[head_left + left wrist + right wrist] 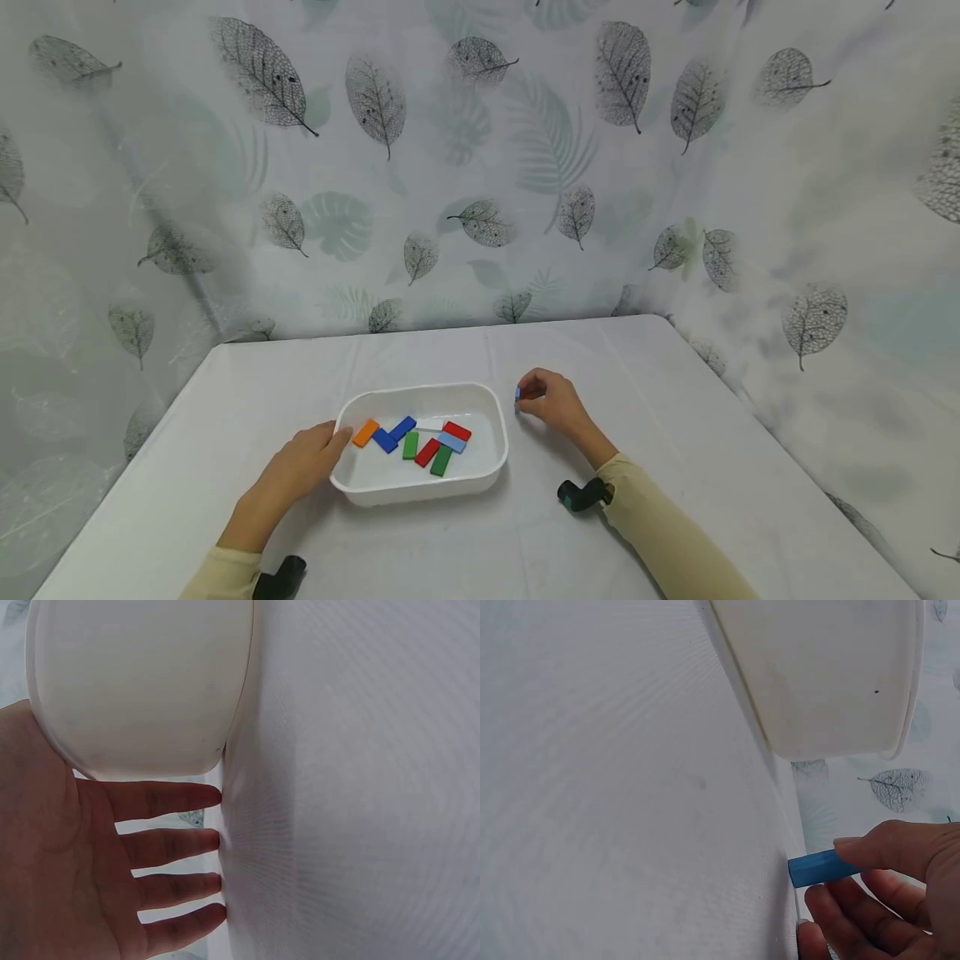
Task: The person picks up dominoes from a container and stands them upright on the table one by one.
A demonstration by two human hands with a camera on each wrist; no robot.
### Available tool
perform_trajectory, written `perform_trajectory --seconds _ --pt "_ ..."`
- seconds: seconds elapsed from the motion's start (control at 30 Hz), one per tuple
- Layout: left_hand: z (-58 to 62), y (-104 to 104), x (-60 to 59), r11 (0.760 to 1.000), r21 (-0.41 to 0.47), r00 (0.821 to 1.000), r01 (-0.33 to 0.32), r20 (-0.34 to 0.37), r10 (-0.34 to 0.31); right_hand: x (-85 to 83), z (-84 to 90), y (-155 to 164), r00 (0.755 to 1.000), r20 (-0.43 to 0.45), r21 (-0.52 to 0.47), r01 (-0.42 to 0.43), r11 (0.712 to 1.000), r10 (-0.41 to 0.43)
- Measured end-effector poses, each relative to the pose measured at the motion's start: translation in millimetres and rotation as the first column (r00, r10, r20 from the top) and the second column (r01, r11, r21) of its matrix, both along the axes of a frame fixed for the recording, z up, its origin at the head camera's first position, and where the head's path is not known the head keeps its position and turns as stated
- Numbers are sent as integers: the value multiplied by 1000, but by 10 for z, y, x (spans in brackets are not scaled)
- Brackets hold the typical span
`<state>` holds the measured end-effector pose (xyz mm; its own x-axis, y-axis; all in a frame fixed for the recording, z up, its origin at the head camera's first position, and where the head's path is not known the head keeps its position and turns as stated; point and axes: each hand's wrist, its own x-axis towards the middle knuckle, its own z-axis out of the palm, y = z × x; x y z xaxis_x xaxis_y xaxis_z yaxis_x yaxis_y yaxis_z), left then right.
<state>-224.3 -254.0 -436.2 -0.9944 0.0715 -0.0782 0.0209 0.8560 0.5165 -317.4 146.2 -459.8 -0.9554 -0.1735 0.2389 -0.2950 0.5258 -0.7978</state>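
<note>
Right hand (551,400): pinches blue block (517,395) betw. thumb & forefinger, end down on counter (675,467), just right of tray (420,492); prob. standing it up.
Left hand (303,467): fingers straight, flat vs tray's left wall, frame center-left; looks like steadying.
Tray: orange, blue, green, red blocks inside.
Head view: shows tray contents.
Right wrist view: block (821,868) touching cloth, tray wall only.

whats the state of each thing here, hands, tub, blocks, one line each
left hand: fingers straight, resting against the tub's left side
right hand: pinches a blue block, its end touching the table
blue block: held on end, outside the tub
white tub: upright on the table, holds loose blocks
blocks in the tub: lying flat, jumbled
table: covered in white cloth
</note>
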Motion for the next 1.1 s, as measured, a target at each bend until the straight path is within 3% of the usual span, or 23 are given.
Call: perform_trajectory --seconds 0.27,0.67,0.93,1.1 --pt "-5 -5 -8 1000 -7 1000 6 -6 -6 8 6 -5 1000 23 6 4 1000 -4" --pt "19 1 17 1000 -5 1000 5 -11 -5 61 93 -52 999 -28 27 24 999 -24" --pt "13 0 29 1000 6 1000 -3 -15 3 148 228 -158 986 -145 44 89 995 -82" --pt "29 8 36 1000 7 1000 -7 -14 7 222 303 -301 964 -259 56 72 996 -55"
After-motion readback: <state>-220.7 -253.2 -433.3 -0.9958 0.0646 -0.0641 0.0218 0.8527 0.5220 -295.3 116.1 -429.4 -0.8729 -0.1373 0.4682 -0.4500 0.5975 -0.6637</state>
